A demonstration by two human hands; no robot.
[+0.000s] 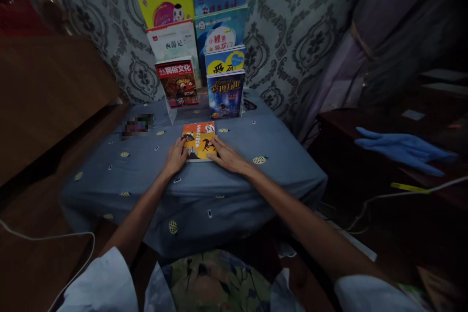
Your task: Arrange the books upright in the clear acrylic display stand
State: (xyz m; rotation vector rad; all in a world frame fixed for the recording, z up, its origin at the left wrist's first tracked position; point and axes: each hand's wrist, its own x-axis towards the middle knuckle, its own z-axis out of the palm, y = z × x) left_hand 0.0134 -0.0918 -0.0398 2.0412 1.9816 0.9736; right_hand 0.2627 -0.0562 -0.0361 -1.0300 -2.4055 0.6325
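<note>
An orange and yellow book (pixel 199 142) with Chinese characters, horses and figures on its cover lies on the blue tablecloth. My left hand (pixel 177 157) grips its left edge. Across from it, my right hand (pixel 227 155) grips the right edge, thumb near the lower corner. Just behind the book, a clear display rack (pixel 171 114) holds several books in tiers. Its front tier has a red book with a mask (pixel 179 85) on the left and a dark blue book (pixel 225 95) on the right.
Dark glasses (pixel 249 104) lie behind the rack's right side. A blurred-out item (pixel 137 126) rests at the table's left. A wooden panel (pixel 51 102) stands to the left. On a dark surface at right lies a blue glove (pixel 404 148), with a white cable (pixel 387 196) nearby.
</note>
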